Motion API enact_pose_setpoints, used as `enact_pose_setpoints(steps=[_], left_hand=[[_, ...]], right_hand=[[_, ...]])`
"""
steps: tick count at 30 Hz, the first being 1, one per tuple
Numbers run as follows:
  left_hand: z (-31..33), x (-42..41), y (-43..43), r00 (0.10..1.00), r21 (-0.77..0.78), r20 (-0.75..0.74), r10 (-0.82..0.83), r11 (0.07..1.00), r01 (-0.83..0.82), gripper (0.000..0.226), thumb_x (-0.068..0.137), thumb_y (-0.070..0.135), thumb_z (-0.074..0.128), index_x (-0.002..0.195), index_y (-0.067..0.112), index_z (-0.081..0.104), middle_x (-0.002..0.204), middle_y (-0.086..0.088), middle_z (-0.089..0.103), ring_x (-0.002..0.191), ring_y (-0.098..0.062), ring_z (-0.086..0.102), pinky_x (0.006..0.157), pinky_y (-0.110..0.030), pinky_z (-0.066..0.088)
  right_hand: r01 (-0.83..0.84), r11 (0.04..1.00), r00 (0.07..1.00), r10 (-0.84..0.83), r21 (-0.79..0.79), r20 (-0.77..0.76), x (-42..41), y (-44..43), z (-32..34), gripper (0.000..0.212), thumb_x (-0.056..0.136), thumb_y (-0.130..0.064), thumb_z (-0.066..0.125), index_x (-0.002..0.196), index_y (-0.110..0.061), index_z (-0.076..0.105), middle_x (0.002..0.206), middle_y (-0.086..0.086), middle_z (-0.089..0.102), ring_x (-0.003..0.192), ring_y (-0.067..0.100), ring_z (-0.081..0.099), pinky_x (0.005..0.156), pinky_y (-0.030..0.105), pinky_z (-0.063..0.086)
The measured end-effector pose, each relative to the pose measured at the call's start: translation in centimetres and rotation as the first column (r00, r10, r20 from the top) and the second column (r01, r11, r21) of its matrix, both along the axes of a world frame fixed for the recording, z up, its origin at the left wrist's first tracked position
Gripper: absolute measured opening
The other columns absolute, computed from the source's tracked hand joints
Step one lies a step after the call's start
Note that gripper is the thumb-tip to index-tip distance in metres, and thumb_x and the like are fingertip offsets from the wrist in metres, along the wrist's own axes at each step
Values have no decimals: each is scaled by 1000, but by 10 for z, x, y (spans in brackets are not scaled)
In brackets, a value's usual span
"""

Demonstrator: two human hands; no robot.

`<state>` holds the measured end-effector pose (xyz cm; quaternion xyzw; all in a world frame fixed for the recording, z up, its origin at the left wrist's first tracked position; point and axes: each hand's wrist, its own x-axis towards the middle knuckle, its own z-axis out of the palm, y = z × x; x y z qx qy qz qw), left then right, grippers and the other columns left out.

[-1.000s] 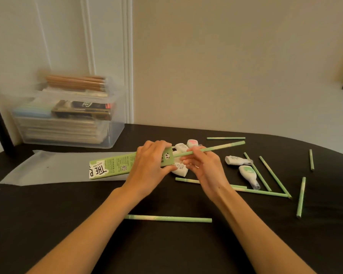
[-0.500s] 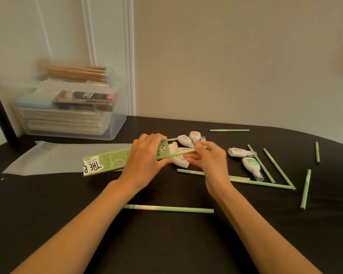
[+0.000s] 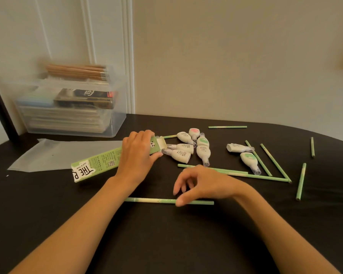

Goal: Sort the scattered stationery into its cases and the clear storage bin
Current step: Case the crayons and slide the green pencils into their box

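Hovering right hand (image 3: pixel 204 184) over nearest green pencil (image 3: pixel 152 200); fingers loosely curled, gripping nothing, tips at its right half. Pencil lies left-right on bench (image 3: pixel 87 224). Left hand (image 3: pixel 139 155) grips green pencil box (image 3: pixel 99 165), open end facing right.

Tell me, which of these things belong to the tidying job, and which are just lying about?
Part of the job:
- green pencil case, held by the left hand
- green pencils, one under the right hand
- correction tapes
- clear storage bin

Just there:
- clear plastic sleeve
- black table
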<state>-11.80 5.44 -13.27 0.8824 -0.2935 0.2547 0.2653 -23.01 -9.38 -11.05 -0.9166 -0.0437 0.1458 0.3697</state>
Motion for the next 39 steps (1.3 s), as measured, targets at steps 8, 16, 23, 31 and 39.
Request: enact_pose_setpoints(steps=[8, 16, 23, 31, 39], left_hand=[[1, 2, 5, 998, -18, -21, 60, 998, -61, 50, 80, 32, 70, 121, 12, 49, 116, -5, 55, 107, -22, 45, 88, -29, 28], [-1, -3, -1, 999, -1, -32, 39, 999, -39, 50, 82, 35, 67, 124, 16, 47, 119, -2, 53, 108, -19, 43, 90, -27, 29], [-4, -23, -13, 974, 60, -10, -228, 972, 229, 56, 80, 37, 69, 128, 18, 47, 127, 0, 51, 120, -17, 41, 99, -25, 30], [-9, -26, -15, 943, 47, 64, -326, 945, 323, 56, 68, 27, 80, 115, 7, 59, 109, -9, 64, 108, -30, 56, 91, -30, 33], [-12, -23, -17, 948, 14, 145, -284, 958, 285, 55, 60, 22, 86, 107, 6, 62, 97, -9, 66, 92, -29, 63, 84, -32, 36]], right_hand=[[84, 973, 994, -68, -213, 80, 2, -13, 4, 13, 79, -7, 66, 77, -18, 62, 65, -11, 54, 52, -5, 49, 52, 6, 36], [367, 640, 873, -488, 675, -12, 3, -47, -5, 21, 97, -11, 43, 93, -8, 63, 61, 0, 52, 43, 3, 32, 38, 13, 25], [300, 132, 877, -427, 945, -219, 11, -30, -13, 20, 97, -12, 40, 85, -6, 55, 71, 6, 57, 48, 5, 51, 41, 14, 44], [251, 6, 714, -676, 968, -181, 13, -20, -9, 21, 98, -13, 44, 87, -4, 60, 76, 6, 66, 69, 13, 68, 64, 23, 58], [319, 468, 826, -564, 824, 1, 12, -11, -10, 18, 92, -12, 53, 96, -3, 68, 74, -1, 64, 66, 4, 57, 60, 18, 46]])
